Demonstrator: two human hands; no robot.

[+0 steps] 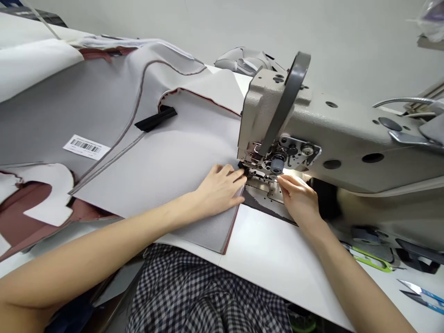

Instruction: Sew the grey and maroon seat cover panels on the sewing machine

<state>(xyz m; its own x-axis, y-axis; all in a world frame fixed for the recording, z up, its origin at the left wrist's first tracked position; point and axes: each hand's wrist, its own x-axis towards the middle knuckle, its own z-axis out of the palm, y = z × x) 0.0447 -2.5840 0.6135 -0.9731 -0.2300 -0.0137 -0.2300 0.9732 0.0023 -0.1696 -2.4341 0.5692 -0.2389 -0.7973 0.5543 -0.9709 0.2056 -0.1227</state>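
Observation:
My left hand (222, 188) lies on a large grey fabric panel (173, 166) with its fingers apart, close to the panel's right edge. That edge shows a dark red underside and runs to the needle area of a sewing machine (277, 111). Just right of the presser foot, my right hand (299, 196) is closed, thumb and fingertips pressed together by the metal needle plate (274, 190). Whatever sits between those fingertips is too small to make out. A black strip (156, 119) and a white barcode label (86, 147) are on the grey fabric to the left.
Blue-handled thread snips (425, 296) and a green-handled cutter (373, 260) lie on the white table at the right. More grey fabric (243, 60) is heaped behind the machine. Dark red and white pieces (48, 194) spread at the left. The table's front edge borders my checked clothing (208, 291).

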